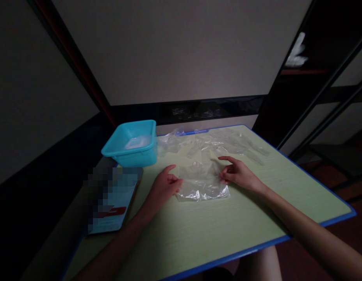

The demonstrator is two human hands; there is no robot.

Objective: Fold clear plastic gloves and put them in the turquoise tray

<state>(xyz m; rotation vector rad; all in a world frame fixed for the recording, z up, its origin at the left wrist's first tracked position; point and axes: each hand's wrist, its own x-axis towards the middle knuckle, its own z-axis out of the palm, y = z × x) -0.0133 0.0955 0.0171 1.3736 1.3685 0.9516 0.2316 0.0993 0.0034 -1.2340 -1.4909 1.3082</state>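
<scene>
Between hands [165,183] [236,173], clear plastic [202,185], far edge indistinct

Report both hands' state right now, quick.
Left hand: closed, pinching the left edge of the clear plastic.
Right hand: closed, pinching the right edge of the same piece.

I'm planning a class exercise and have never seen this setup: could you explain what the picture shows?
There is no machine, only a person's bare hands, seen from a camera worn on the head. The left hand and right hand are at opposite sides of a clear plastic piece on a pale table; whether the fingers grip it is hard to tell. Farther back lies more clear plastic. On the left are a turquoise basin with something whitish inside and a flat, partly pixelated object.
</scene>
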